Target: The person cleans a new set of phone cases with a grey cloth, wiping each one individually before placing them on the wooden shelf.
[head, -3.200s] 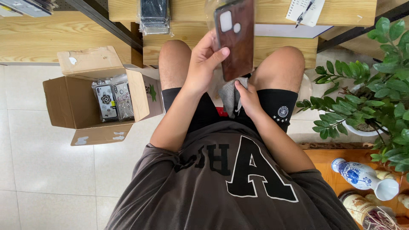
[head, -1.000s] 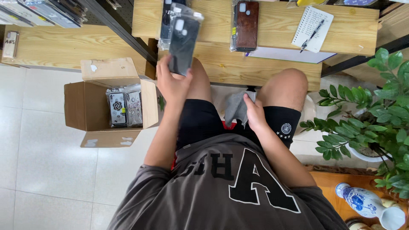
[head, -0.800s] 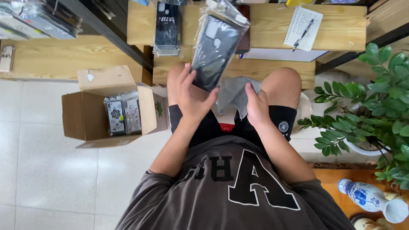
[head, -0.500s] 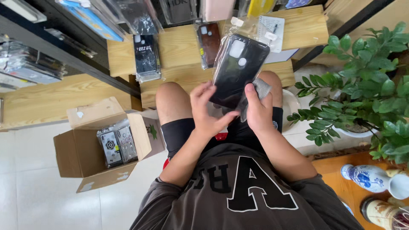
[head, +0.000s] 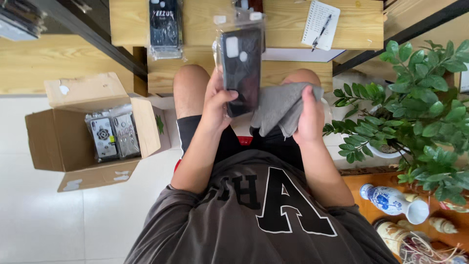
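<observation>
Showing the moment, largest thing first
Wooden surface [head: 342,24]: carrying a stack of bagged cases [head: 164,27] at its near edge, plus a notepad [head: 320,19] with a pen lying on it; anything slipping from the hands is likely landing on the knees or the tiled floor [head: 49,220], not back here.
Cardboard box [head: 58,142]: standing open on the floor at the person's left, holding more bagged cases; well apart from both hands.
Potted plant [head: 415,107]: spreading leaves just beside the right elbow; a wide wiping stroke is risking a brush against them.
Grey cloth [head: 281,105]: hanging bunched against the case's right edge; a loose fold could be snagging the bag.
Dark phone case [head: 239,68]: being held upright above the lap in a slippery clear bag.
Left hand [head: 217,100]: fingers wrapping the case's lower half.
Right hand [head: 309,115]: fingers closing on the cloth.
</observation>
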